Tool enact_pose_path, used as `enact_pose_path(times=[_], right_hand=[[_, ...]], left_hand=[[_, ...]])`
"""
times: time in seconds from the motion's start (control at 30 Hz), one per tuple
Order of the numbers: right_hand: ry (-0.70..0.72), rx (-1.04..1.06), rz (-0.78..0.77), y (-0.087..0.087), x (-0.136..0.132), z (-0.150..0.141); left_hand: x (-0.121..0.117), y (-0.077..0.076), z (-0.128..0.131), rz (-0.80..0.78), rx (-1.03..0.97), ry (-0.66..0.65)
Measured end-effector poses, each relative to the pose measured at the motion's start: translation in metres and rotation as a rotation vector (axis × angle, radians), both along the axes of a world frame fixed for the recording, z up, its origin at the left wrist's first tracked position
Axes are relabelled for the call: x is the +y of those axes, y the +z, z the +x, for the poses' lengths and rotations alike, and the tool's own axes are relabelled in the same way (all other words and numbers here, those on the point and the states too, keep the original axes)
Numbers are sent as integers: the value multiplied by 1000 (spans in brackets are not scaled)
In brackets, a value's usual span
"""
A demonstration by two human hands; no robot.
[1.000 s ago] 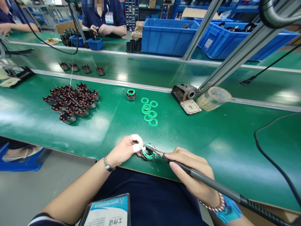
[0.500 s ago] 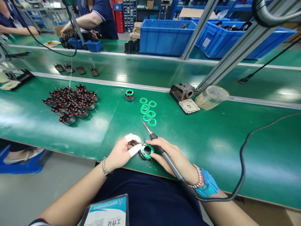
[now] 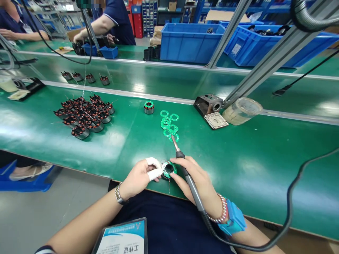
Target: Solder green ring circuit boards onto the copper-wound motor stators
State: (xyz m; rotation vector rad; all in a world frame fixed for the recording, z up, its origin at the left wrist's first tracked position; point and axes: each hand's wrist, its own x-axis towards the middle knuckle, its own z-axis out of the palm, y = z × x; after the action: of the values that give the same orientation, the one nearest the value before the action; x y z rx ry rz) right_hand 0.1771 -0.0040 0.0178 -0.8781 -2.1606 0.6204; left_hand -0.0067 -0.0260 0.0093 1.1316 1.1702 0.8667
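My left hand (image 3: 139,174), with white cots on two fingers, grips a small wound motor stator (image 3: 168,169) on the green bench mat (image 3: 238,169). A green ring lies on the stator's top face, and fine copper wire trails from under it. My right hand (image 3: 194,180) rests beside the stator and holds a black soldering iron (image 3: 192,185) like a pen. The iron's metal tip points away from me, over the loose green rings (image 3: 168,125), and is off the stator.
A heap of copper-wound stators (image 3: 84,114) lies to the left, and one green-ringed stator (image 3: 149,107) stands alone. An iron stand (image 3: 208,104), a sponge tray (image 3: 215,120) and a plastic cup (image 3: 241,111) sit by aluminium posts. The iron's black cord runs right. Blue bins and co-workers are beyond.
The iron has gone from touching the stator's ring to pointing away from it, its tip over the green rings. A co-worker's arm has reached across at the far bench.
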Motion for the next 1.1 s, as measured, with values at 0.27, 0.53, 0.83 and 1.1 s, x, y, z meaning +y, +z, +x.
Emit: enact_pose_path(times=[0.27,0.53,0.83,1.1], right_hand=[[106,80,-29,5,14,-21],[55,63,-75,1,10,-22],[-41,94,40,11,2,-16],[25,149,-31,29,-1,16]], left_hand=[[4,2,1,-101,-112,28],[3,4,1,-100,-100,18],[6,3,0,-129,-80,15],[10,4,-2,-157,-58,-5]])
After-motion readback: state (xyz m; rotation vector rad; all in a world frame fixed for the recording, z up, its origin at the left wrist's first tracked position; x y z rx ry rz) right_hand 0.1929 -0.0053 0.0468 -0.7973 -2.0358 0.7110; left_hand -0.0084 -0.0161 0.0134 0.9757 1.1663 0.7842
